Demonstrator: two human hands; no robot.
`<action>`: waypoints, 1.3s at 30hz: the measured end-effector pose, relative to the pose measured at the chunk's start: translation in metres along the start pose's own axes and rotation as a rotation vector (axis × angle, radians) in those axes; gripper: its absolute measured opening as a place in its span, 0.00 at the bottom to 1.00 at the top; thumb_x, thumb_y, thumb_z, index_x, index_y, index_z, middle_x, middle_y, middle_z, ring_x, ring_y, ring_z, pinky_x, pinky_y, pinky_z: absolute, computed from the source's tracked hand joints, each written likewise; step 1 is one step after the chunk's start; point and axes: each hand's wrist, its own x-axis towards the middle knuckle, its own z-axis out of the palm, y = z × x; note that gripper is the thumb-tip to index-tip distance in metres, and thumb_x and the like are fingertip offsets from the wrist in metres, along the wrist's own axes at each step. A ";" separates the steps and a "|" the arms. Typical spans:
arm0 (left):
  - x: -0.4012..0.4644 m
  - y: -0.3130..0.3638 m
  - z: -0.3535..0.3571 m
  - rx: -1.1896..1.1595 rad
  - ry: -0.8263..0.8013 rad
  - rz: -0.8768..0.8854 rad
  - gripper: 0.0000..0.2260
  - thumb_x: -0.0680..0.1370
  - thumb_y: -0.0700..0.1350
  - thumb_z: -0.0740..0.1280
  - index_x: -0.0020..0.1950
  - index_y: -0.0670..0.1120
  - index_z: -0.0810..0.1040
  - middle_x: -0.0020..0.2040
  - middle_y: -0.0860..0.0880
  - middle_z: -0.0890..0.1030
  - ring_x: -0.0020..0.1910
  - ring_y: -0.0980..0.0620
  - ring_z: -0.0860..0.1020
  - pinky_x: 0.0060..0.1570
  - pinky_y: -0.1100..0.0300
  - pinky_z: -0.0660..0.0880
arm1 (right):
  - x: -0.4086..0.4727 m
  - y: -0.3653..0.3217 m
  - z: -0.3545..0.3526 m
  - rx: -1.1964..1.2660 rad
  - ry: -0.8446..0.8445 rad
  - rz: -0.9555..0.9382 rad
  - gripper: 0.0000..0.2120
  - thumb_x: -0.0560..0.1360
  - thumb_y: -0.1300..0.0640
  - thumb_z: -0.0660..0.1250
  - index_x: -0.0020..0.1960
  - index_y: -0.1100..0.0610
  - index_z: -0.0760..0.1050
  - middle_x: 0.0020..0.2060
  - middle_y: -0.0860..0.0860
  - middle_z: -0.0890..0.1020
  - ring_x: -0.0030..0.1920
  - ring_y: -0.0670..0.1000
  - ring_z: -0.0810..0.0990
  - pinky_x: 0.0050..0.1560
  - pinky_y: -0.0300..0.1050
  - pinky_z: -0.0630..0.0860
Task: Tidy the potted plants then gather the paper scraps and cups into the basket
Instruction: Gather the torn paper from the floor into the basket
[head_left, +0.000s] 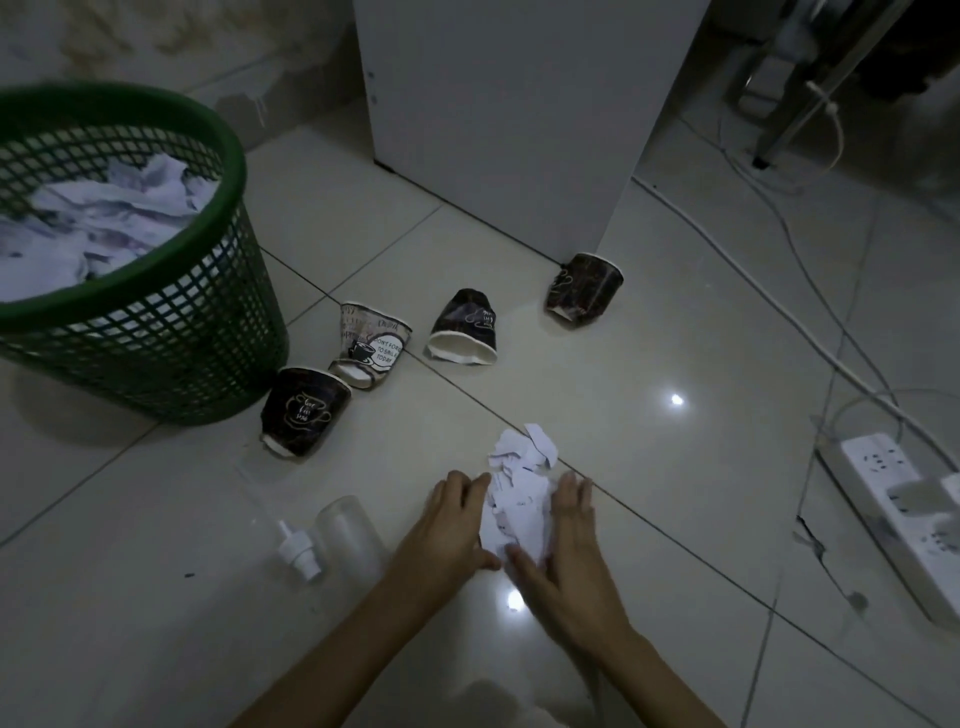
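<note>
A small heap of white paper scraps (519, 488) lies on the tiled floor between my two hands. My left hand (447, 525) presses against the heap's left side with straight fingers; my right hand (563, 545) does the same on the right side. A green mesh basket (171, 332) stands at the left, with crumpled paper (104, 218) inside. Several crushed paper cups lie on the floor: a dark one (301, 410) next to the basket, a light printed one (371, 343), a dark one (465, 327) and another (584, 288) by a white cabinet.
A clear spray bottle (332, 535) lies on the floor left of my left hand. A white cabinet (509, 104) stands at the back. A white power strip (904, 519) and several cables (779, 301) cross the floor at the right.
</note>
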 end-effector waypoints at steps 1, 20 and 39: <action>0.000 -0.001 -0.001 -0.078 0.010 0.010 0.37 0.72 0.49 0.71 0.74 0.46 0.54 0.66 0.48 0.62 0.66 0.53 0.65 0.63 0.66 0.63 | 0.004 -0.001 0.001 -0.002 -0.014 -0.035 0.46 0.69 0.27 0.50 0.66 0.44 0.19 0.68 0.42 0.23 0.68 0.42 0.21 0.72 0.43 0.35; 0.002 -0.012 -0.003 -0.360 0.216 -0.255 0.14 0.74 0.30 0.57 0.60 0.37 0.65 0.58 0.41 0.69 0.56 0.47 0.71 0.52 0.66 0.65 | 0.054 -0.030 0.015 -0.485 0.297 -0.486 0.11 0.71 0.47 0.67 0.47 0.53 0.80 0.42 0.51 0.81 0.38 0.52 0.79 0.33 0.39 0.75; 0.014 0.033 -0.019 -1.643 0.318 -0.686 0.18 0.82 0.52 0.51 0.51 0.40 0.73 0.41 0.44 0.77 0.39 0.49 0.76 0.41 0.57 0.73 | 0.093 -0.081 -0.020 0.872 0.408 0.184 0.14 0.76 0.64 0.57 0.32 0.59 0.67 0.28 0.53 0.70 0.31 0.50 0.67 0.33 0.42 0.65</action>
